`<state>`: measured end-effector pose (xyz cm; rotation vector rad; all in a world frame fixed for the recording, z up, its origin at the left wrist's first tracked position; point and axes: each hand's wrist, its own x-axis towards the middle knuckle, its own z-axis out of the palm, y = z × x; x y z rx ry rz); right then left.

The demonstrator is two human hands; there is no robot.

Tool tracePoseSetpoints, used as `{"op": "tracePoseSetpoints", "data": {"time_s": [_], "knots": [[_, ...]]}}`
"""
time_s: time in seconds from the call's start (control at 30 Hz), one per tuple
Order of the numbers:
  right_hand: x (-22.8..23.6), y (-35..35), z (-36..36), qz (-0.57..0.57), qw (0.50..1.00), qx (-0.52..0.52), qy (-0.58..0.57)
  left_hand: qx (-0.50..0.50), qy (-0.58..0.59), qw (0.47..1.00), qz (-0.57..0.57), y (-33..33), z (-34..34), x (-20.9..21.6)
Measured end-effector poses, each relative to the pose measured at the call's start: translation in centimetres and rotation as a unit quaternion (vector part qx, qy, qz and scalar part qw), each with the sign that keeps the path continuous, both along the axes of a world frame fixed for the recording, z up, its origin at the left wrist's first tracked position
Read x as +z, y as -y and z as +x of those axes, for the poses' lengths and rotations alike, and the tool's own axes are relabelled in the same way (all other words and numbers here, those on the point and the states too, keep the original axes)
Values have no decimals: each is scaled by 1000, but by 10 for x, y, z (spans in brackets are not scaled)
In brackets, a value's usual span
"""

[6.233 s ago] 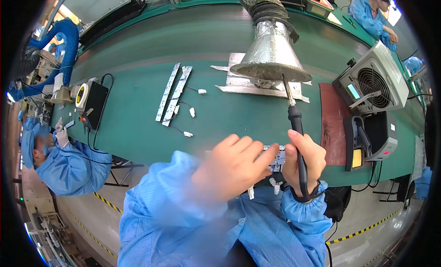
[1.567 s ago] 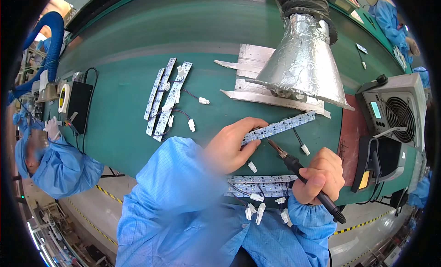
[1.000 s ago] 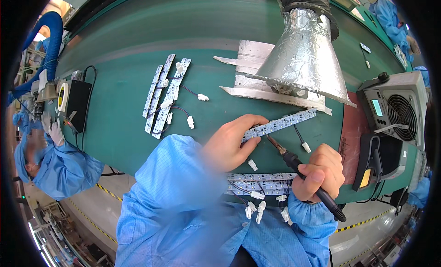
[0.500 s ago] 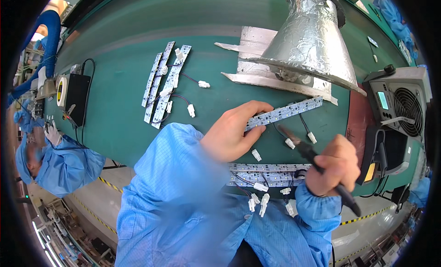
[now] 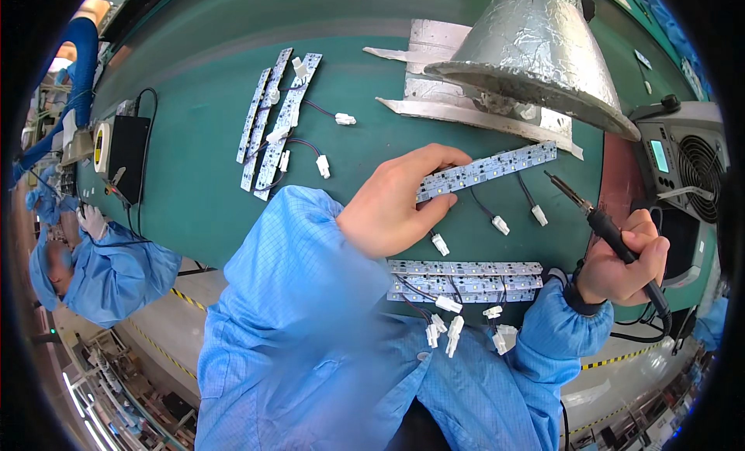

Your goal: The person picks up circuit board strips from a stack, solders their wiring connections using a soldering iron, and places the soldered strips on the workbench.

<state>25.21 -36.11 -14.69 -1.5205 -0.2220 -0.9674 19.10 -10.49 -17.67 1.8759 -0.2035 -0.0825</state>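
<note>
Circuit strip (image 5: 493, 170) on near side of foil hood (image 5: 531, 51), left end pinched by left hand (image 5: 396, 199); right hand (image 5: 617, 274) grips soldering iron (image 5: 609, 229), hood's near-right.

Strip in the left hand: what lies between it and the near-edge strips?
Three white connectors lie on the green tabletop between the held strip and the near-edge strips, as the head view shows.

The left hand (image 5: 396, 199) hides one end of the circuit strip (image 5: 497, 169), the right hand (image 5: 625, 261) part of the soldering iron (image 5: 605, 228). Blur smears the left sleeve (image 5: 291, 280); the upper edge crops the foil-wrapped hood (image 5: 535, 48).
</note>
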Motion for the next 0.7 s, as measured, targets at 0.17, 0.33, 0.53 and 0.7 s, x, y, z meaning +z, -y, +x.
{"op": "tracePoseSetpoints", "data": {"time_s": [0.17,0.33,0.53,0.7], "knots": [[2,2,0,1,1000,-8,-8,0,2,1000,-3,-1,0,0],[0,8,-1,-8,999,39,-4,3,-5,1000,5,1,-1,0],[-1,12,-1,-16,999,46,1,9,-31,999,0,2,0,2],[0,12,-1,-15,999,42,0,3,-18,1000,8,1,0,0]]}}
